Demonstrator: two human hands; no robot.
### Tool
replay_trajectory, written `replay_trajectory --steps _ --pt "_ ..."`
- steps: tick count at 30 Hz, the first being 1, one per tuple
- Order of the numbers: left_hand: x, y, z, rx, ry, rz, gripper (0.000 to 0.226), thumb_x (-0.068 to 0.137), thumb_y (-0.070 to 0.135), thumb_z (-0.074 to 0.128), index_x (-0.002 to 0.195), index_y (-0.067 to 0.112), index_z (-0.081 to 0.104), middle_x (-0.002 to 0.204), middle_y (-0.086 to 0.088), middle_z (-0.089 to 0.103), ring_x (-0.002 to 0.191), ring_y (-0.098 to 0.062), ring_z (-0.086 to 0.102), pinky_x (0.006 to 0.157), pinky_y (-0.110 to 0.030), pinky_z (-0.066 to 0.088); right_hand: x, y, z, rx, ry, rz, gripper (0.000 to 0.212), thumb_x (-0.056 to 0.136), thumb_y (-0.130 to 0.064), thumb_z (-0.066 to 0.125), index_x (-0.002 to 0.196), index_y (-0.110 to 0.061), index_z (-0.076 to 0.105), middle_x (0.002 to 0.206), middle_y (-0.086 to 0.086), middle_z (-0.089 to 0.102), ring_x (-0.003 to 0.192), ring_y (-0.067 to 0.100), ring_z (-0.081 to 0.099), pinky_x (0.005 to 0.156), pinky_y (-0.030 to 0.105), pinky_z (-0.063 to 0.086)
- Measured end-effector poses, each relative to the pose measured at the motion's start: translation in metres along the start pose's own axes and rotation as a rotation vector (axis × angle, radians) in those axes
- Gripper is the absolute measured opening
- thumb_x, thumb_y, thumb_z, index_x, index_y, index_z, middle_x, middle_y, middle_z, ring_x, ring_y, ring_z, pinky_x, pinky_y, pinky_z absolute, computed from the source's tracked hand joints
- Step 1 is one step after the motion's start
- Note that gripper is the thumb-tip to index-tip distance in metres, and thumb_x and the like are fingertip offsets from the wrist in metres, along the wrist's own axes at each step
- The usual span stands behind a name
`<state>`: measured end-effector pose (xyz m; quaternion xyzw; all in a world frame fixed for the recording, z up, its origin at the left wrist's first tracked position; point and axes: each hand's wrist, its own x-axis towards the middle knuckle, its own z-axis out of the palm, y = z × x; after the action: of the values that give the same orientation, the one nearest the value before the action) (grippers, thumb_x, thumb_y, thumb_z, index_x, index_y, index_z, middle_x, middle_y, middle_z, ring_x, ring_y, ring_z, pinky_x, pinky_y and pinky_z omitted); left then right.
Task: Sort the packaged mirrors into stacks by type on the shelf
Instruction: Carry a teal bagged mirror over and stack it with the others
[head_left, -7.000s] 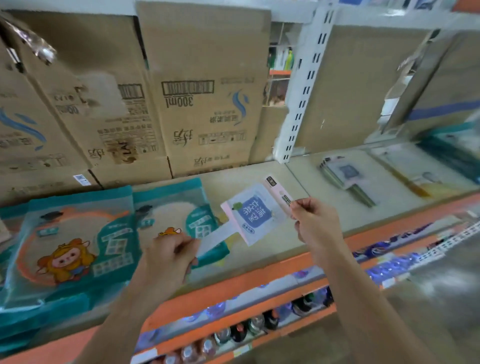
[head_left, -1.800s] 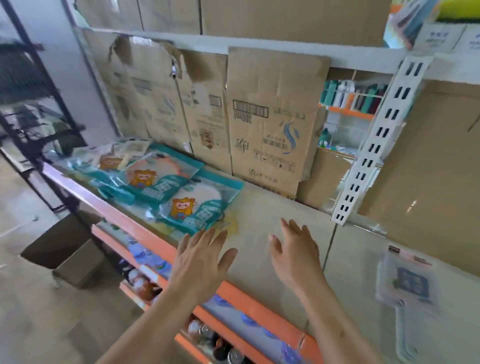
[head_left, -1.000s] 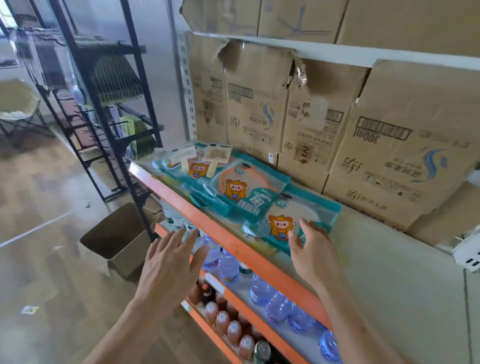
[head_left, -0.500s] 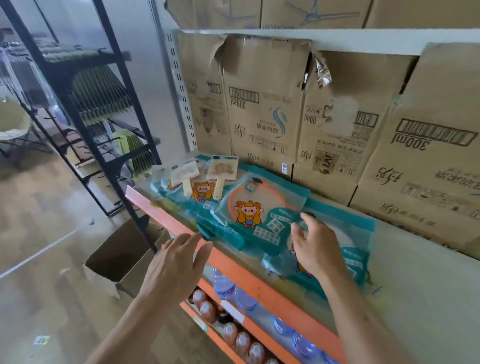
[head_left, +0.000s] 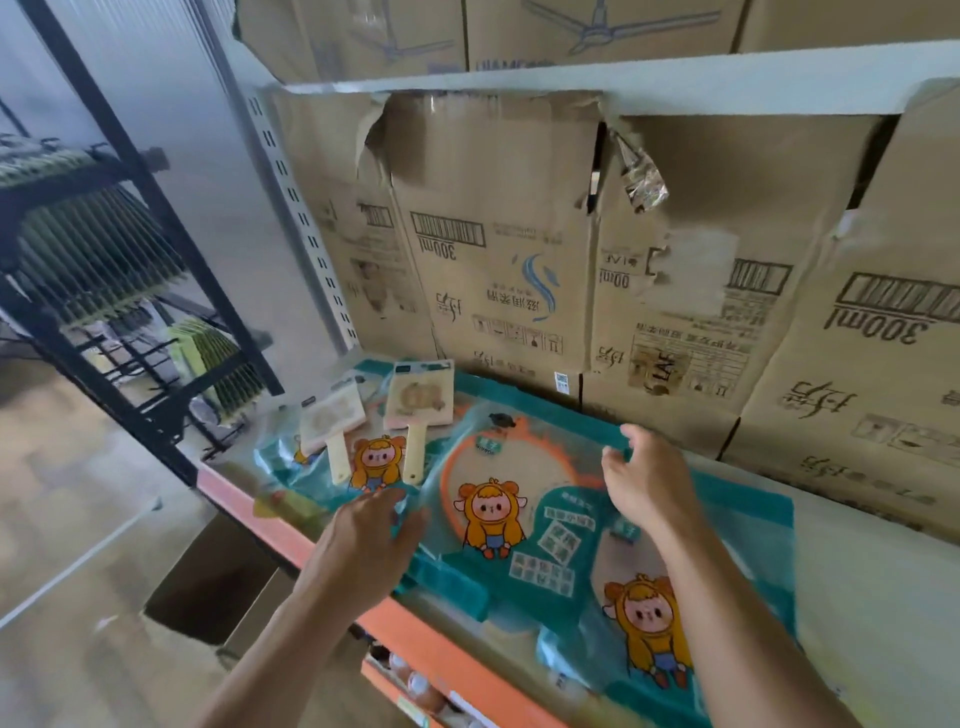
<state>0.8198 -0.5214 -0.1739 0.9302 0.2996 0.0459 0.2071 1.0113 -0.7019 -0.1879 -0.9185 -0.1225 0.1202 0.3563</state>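
Several teal packaged round mirrors with a cartoon figure lie overlapping on the shelf (head_left: 857, 597). The top one (head_left: 514, 499) has an orange rim. My right hand (head_left: 644, 483) pinches its far top edge. My left hand (head_left: 363, 545) reaches its near left edge with fingers straight. Two small cream hand mirrors with handles, one (head_left: 421, 410) right of the other (head_left: 332, 421), lie at the pile's far left. Another teal pack (head_left: 649, 623) lies nearer, under my right forearm.
Worn cardboard boxes (head_left: 509, 249) line the shelf back. The orange shelf lip (head_left: 447, 654) runs along the front, with bottles below. A black rack (head_left: 104, 249) stands to the left and an open carton (head_left: 218, 582) sits on the floor.
I have turned left from the right shelf bay toward the teal pile. My right hand has taken hold of the top pack's far edge and my left hand has come up to its near edge.
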Motion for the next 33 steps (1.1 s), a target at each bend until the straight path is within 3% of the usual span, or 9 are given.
replay_trajectory --steps 6,10,13,15,18,21,26,30,33 --pt "0.011 -0.004 0.002 -0.229 -0.115 -0.139 0.032 0.095 0.028 0.054 0.127 0.026 0.054 0.074 0.011 0.056 0.062 -0.003 0.054 0.057 -0.021 0.051 0.018 -0.001 0.012 0.149 0.009 0.092 0.048 0.095 -0.024 0.052 0.140 -0.011 0.041 0.141 0.010 0.047 0.127 0.025 0.047 0.105 0.036 0.037" --pt "0.013 -0.005 0.001 -0.351 -0.176 -0.177 0.031 0.093 0.021 0.058 0.124 0.023 0.055 0.085 0.008 0.059 0.071 -0.004 0.060 0.050 -0.012 0.047 0.018 -0.003 0.016 0.291 0.140 0.109 0.049 0.090 -0.022 0.058 0.137 -0.012 0.045 0.130 0.011 0.058 0.114 0.025 0.056 0.099 0.041 0.046" --pt "0.014 -0.006 -0.001 -0.451 -0.179 -0.188 0.031 0.092 0.017 0.058 0.122 0.019 0.055 0.093 0.002 0.061 0.076 -0.010 0.065 0.057 -0.017 0.055 0.012 -0.004 0.018 0.270 0.204 0.074 0.044 0.091 -0.025 0.059 0.132 -0.012 0.051 0.127 0.009 0.060 0.112 0.024 0.058 0.097 0.040 0.048" --pt "0.015 -0.007 -0.001 -0.480 -0.179 -0.188 0.030 0.091 0.016 0.058 0.120 0.020 0.054 0.094 0.001 0.060 0.074 -0.012 0.065 0.057 -0.019 0.055 0.007 -0.004 0.020 0.197 0.229 0.017 0.032 0.092 -0.026 0.056 0.118 -0.009 0.061 0.114 0.008 0.065 0.099 0.021 0.060 0.085 0.034 0.049" --pt "0.017 -0.011 -0.002 -0.488 -0.198 -0.167 0.028 0.092 0.019 0.057 0.119 0.024 0.053 0.096 0.001 0.059 0.075 -0.012 0.064 0.053 -0.017 0.052 -0.003 -0.008 0.021 0.134 0.303 -0.021 0.026 0.095 -0.024 0.053 0.107 -0.006 0.066 0.102 0.008 0.065 0.087 0.017 0.056 0.074 0.025 0.040" --pt "0.020 -0.020 -0.003 -0.492 -0.218 -0.144 0.021 0.092 0.021 0.058 0.111 0.028 0.056 0.096 0.000 0.061 0.081 -0.013 0.064 0.062 -0.025 0.057 -0.009 -0.012 0.020 0.163 0.412 0.009 0.025 0.096 -0.025 0.050 0.104 -0.005 0.065 0.099 0.011 0.065 0.086 0.022 0.057 0.073 0.029 0.043" --pt "0.026 -0.037 -0.011 -0.356 -0.215 -0.076 0.010 0.088 0.022 0.064 0.081 0.015 0.066 0.074 -0.006 0.067 0.059 -0.012 0.062 0.063 -0.042 0.055 -0.017 -0.017 0.014 0.222 0.514 0.094 0.024 0.096 -0.024 0.050 0.088 -0.005 0.062 0.084 0.006 0.060 0.078 0.022 0.056 0.068 0.029 0.040" --pt "0.029 -0.051 -0.014 -0.355 -0.252 -0.045 0.018 0.086 0.023 0.065 0.077 0.008 0.063 0.056 0.000 0.065 0.049 -0.005 0.059 0.063 -0.039 0.055 -0.026 -0.023 0.017 0.326 0.546 0.175 0.018 0.094 -0.023 0.054 0.085 -0.010 0.062 0.082 0.007 0.062 0.075 0.022 0.058 0.064 0.031 0.043" --pt "0.030 -0.058 -0.014 -0.420 -0.293 -0.018 0.016 0.087 0.018 0.065 0.078 0.006 0.061 0.057 -0.004 0.064 0.047 -0.005 0.059 0.057 -0.034 0.054 -0.037 -0.023 0.020 0.376 0.587 0.226 0.017 0.093 -0.022 0.057 0.084 -0.009 0.064 0.080 0.007 0.063 0.071 0.019 0.056 0.060 0.028 0.043"
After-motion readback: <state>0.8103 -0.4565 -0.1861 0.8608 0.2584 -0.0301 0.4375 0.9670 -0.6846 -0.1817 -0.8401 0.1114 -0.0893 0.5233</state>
